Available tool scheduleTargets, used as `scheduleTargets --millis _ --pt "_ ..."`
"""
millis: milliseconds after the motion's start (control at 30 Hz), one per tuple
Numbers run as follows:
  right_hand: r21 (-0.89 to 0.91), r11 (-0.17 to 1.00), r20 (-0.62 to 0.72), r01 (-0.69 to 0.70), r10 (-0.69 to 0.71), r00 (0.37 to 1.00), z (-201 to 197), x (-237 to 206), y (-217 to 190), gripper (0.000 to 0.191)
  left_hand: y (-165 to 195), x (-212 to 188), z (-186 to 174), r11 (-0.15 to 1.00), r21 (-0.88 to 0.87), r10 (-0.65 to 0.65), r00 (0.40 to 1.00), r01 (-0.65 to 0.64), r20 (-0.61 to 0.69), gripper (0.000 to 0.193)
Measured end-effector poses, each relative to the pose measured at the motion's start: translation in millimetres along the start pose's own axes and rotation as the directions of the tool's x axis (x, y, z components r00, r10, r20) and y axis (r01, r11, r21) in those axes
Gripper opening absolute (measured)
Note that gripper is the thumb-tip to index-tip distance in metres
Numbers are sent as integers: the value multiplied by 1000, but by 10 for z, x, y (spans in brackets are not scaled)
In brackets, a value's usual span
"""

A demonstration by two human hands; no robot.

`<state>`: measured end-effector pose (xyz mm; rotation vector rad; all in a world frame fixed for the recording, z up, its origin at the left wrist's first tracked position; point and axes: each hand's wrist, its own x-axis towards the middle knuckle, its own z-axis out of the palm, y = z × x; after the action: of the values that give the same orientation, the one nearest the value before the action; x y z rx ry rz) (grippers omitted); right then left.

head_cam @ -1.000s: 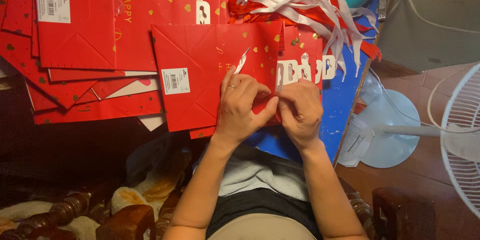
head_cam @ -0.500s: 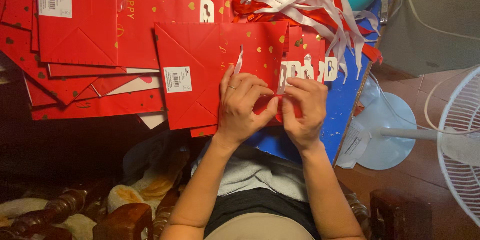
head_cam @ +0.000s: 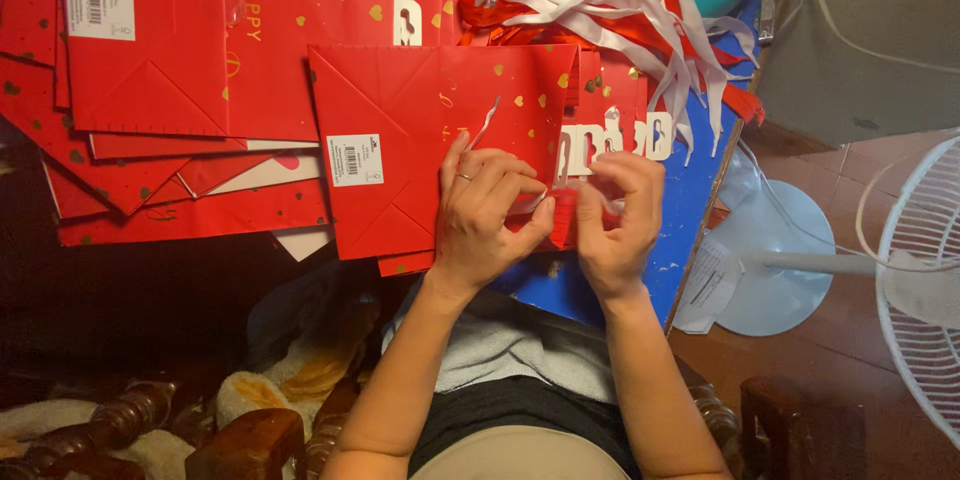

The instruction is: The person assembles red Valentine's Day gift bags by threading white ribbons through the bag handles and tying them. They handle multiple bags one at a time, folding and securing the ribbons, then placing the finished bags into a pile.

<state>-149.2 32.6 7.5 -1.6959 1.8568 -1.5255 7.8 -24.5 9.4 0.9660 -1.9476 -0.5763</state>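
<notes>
Red gift bag (head_cam: 430,130) lies flat on the blue table (head_cam: 690,230), long axis left-right, its open end toward the right hand. Left hand (head_cam: 485,210) presses on the bag, fingers curled, pinching a white ribbon (head_cam: 487,123) at that end. Right hand (head_cam: 615,215) sits just right of it, fingers closed on the same edge; both equally near.

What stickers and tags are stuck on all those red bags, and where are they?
Label on the red gift bag under the left hand and right hand: white barcode sticker, rectangular, at its left edge.
Label on the stacked bag, top left: white rectangular sticker with small dark print.
Paper tag by the fan base, right: white, printed.
</notes>
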Motion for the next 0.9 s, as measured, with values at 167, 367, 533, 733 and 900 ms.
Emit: scheduleTargets --millis 167,367,533,733,900 --pt "-222 950 146 218 -188 971 15 57 -50 22 -1 -6 -1 1000 -4 9 1000 -9 -3 15" --pt "59 997 -12 -50 51 999 14 -29 73 10 -5 -10 -12 1000 3 8 1000 -8 3 16" --pt "7 998 -16 -69 69 997 -18 -36 53 23 -12 -15 1 1000 0 10 1000 -10 -6 15" --pt "-232 963 167 139 -102 981 2 33 -45 26 -15 -18 4 1000 -7 12 1000 -12 -3 16" --pt "-193 968 157 159 -129 979 -1 -29 80 18 -12 -17 0 1000 0 14 1000 -14 2 15"
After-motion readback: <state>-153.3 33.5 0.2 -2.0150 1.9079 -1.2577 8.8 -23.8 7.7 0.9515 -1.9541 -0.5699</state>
